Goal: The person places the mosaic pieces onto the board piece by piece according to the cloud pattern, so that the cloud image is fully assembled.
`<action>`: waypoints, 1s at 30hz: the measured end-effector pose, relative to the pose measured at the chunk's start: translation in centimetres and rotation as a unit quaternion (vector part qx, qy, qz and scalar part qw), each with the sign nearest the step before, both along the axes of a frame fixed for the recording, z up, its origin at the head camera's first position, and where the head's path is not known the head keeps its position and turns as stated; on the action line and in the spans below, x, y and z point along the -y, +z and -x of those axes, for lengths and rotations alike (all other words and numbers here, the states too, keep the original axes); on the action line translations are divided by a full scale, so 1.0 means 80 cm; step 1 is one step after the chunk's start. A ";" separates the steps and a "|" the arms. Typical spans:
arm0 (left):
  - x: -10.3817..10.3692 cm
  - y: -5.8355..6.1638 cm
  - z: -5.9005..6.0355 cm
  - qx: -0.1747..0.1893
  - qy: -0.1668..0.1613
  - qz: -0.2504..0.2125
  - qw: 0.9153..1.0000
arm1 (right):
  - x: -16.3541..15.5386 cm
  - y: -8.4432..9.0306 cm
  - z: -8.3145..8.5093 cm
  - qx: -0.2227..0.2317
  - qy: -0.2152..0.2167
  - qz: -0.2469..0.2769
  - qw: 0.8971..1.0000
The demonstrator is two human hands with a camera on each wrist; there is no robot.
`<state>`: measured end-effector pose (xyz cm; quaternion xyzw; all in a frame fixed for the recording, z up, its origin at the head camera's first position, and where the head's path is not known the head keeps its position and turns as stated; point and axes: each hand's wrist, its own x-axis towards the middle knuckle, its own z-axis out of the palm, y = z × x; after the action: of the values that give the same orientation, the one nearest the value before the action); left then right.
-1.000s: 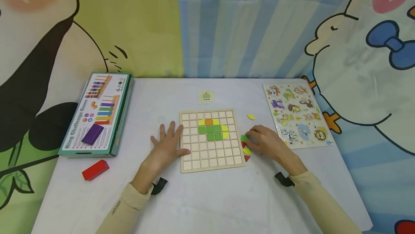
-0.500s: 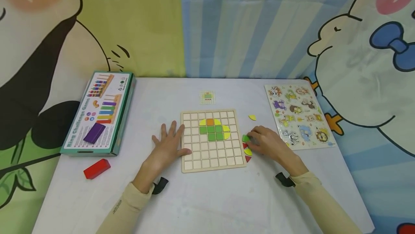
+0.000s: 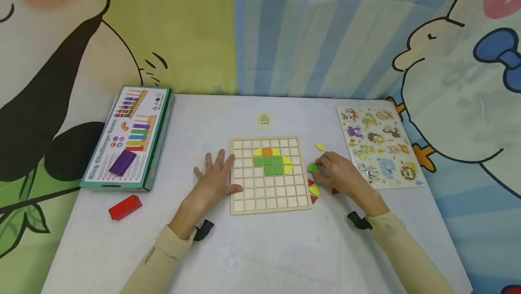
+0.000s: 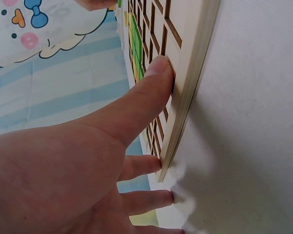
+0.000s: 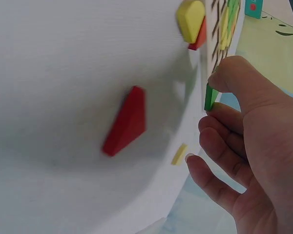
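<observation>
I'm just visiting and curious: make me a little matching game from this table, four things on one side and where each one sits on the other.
Things:
1. green tile
2. purple block
3. red block
4. left hand

Places:
A. lying on the game box
B. pinched in the right hand
C. flat at the left edge of the grid board, thumb on it
D. on the table, in front of the game box

Pairs: 1-B, 2-A, 3-D, 4-C
</observation>
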<state>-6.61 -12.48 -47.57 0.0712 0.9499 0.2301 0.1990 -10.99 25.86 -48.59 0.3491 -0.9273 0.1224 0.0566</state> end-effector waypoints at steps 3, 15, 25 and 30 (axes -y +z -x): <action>0.000 0.002 0.002 0.000 -0.003 0.002 1.000 | 0.011 0.007 0.006 -0.008 0.009 0.011 1.000; 0.000 0.003 0.000 0.002 0.002 -0.004 1.000 | 0.108 0.016 0.014 -0.023 0.097 0.040 0.994; 0.000 0.002 0.001 -0.002 -0.006 0.009 1.000 | 0.166 0.008 0.015 -0.053 0.136 0.013 0.989; 0.000 0.002 0.002 0.003 -0.006 0.018 1.000 | 0.174 0.007 0.014 -0.048 0.135 -0.001 0.990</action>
<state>-6.81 -12.52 -47.42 0.0731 0.9528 0.2124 0.2043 -12.07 11.92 -48.01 0.4768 -0.8680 0.1108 0.0838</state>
